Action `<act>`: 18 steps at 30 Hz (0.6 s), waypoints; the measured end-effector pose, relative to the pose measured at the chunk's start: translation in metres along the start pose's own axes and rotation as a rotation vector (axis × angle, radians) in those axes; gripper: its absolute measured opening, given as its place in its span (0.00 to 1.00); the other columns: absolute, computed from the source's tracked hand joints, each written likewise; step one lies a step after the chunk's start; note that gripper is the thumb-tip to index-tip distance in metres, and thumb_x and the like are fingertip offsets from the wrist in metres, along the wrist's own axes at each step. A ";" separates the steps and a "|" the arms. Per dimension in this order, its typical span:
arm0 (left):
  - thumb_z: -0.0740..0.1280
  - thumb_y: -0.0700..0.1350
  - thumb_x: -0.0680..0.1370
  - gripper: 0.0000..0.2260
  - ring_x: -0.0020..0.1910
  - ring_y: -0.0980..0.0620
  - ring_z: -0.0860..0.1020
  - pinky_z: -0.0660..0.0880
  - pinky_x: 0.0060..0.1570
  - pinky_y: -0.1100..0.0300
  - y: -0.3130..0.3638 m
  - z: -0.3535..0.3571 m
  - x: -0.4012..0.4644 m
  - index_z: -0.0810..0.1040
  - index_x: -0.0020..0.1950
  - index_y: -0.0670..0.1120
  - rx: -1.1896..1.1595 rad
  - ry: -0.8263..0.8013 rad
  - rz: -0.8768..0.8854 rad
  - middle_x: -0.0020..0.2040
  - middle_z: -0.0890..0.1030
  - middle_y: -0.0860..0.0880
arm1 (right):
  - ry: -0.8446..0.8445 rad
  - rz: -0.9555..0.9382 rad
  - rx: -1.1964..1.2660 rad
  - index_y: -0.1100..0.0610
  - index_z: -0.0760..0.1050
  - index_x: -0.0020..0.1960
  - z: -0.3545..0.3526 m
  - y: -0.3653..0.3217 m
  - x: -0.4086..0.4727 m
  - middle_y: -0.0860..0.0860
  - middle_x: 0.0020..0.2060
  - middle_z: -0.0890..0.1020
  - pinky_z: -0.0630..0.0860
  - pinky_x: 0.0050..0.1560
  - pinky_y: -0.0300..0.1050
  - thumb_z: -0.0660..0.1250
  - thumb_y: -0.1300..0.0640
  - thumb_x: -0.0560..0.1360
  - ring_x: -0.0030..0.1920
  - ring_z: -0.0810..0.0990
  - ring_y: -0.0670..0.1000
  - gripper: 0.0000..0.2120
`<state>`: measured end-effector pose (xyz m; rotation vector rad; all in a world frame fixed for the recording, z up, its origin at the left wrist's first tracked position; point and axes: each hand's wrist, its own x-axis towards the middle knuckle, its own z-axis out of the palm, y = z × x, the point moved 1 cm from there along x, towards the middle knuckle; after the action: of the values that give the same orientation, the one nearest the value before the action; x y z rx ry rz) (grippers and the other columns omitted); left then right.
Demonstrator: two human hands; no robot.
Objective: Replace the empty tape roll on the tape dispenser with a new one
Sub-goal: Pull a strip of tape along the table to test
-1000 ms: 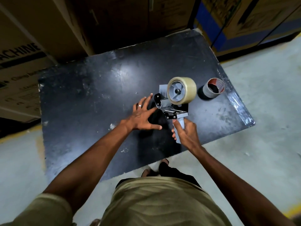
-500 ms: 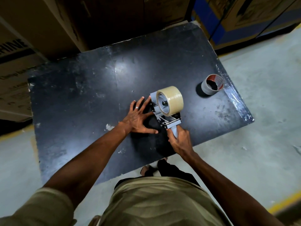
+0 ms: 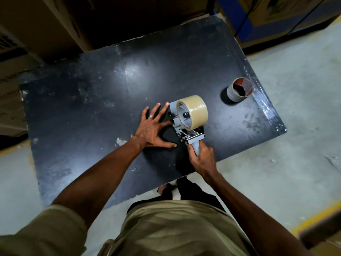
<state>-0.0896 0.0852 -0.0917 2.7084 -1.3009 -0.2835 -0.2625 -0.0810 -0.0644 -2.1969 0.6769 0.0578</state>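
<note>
Right hand point(image 3: 202, 159) grips the tape dispenser point(image 3: 186, 126) handle for control; left hand point(image 3: 154, 126) (fingers spread, holding nothing) braces on the table point(image 3: 83, 108).

1. Black surface point(image 3: 88, 100), scuffed with pale grey and white marks.
2. Translucent tan tape roll point(image 3: 198, 109) on a grey hub.
3. Grey tape dispenser point(image 3: 196, 147) with silver metal bars.
4. Grey empty core point(image 3: 234, 94), reddish-brown inside with white print.
5. Silver ring point(image 3: 151, 116).
6. Olive-khaki shirt point(image 3: 177, 231).
7. Pale grey floor point(image 3: 302, 137), yellow stripe at the edge.
</note>
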 end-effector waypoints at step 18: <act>0.54 0.84 0.58 0.47 0.80 0.41 0.47 0.48 0.69 0.27 0.000 -0.001 0.003 0.65 0.74 0.65 0.101 -0.054 -0.044 0.82 0.41 0.50 | -0.026 -0.084 -0.202 0.62 0.76 0.56 0.003 0.012 -0.002 0.61 0.48 0.85 0.77 0.49 0.52 0.64 0.50 0.80 0.45 0.84 0.64 0.15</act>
<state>-0.0877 0.0830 -0.0913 2.8350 -1.3048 -0.3049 -0.2694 -0.0841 -0.0741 -2.4120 0.5842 0.1160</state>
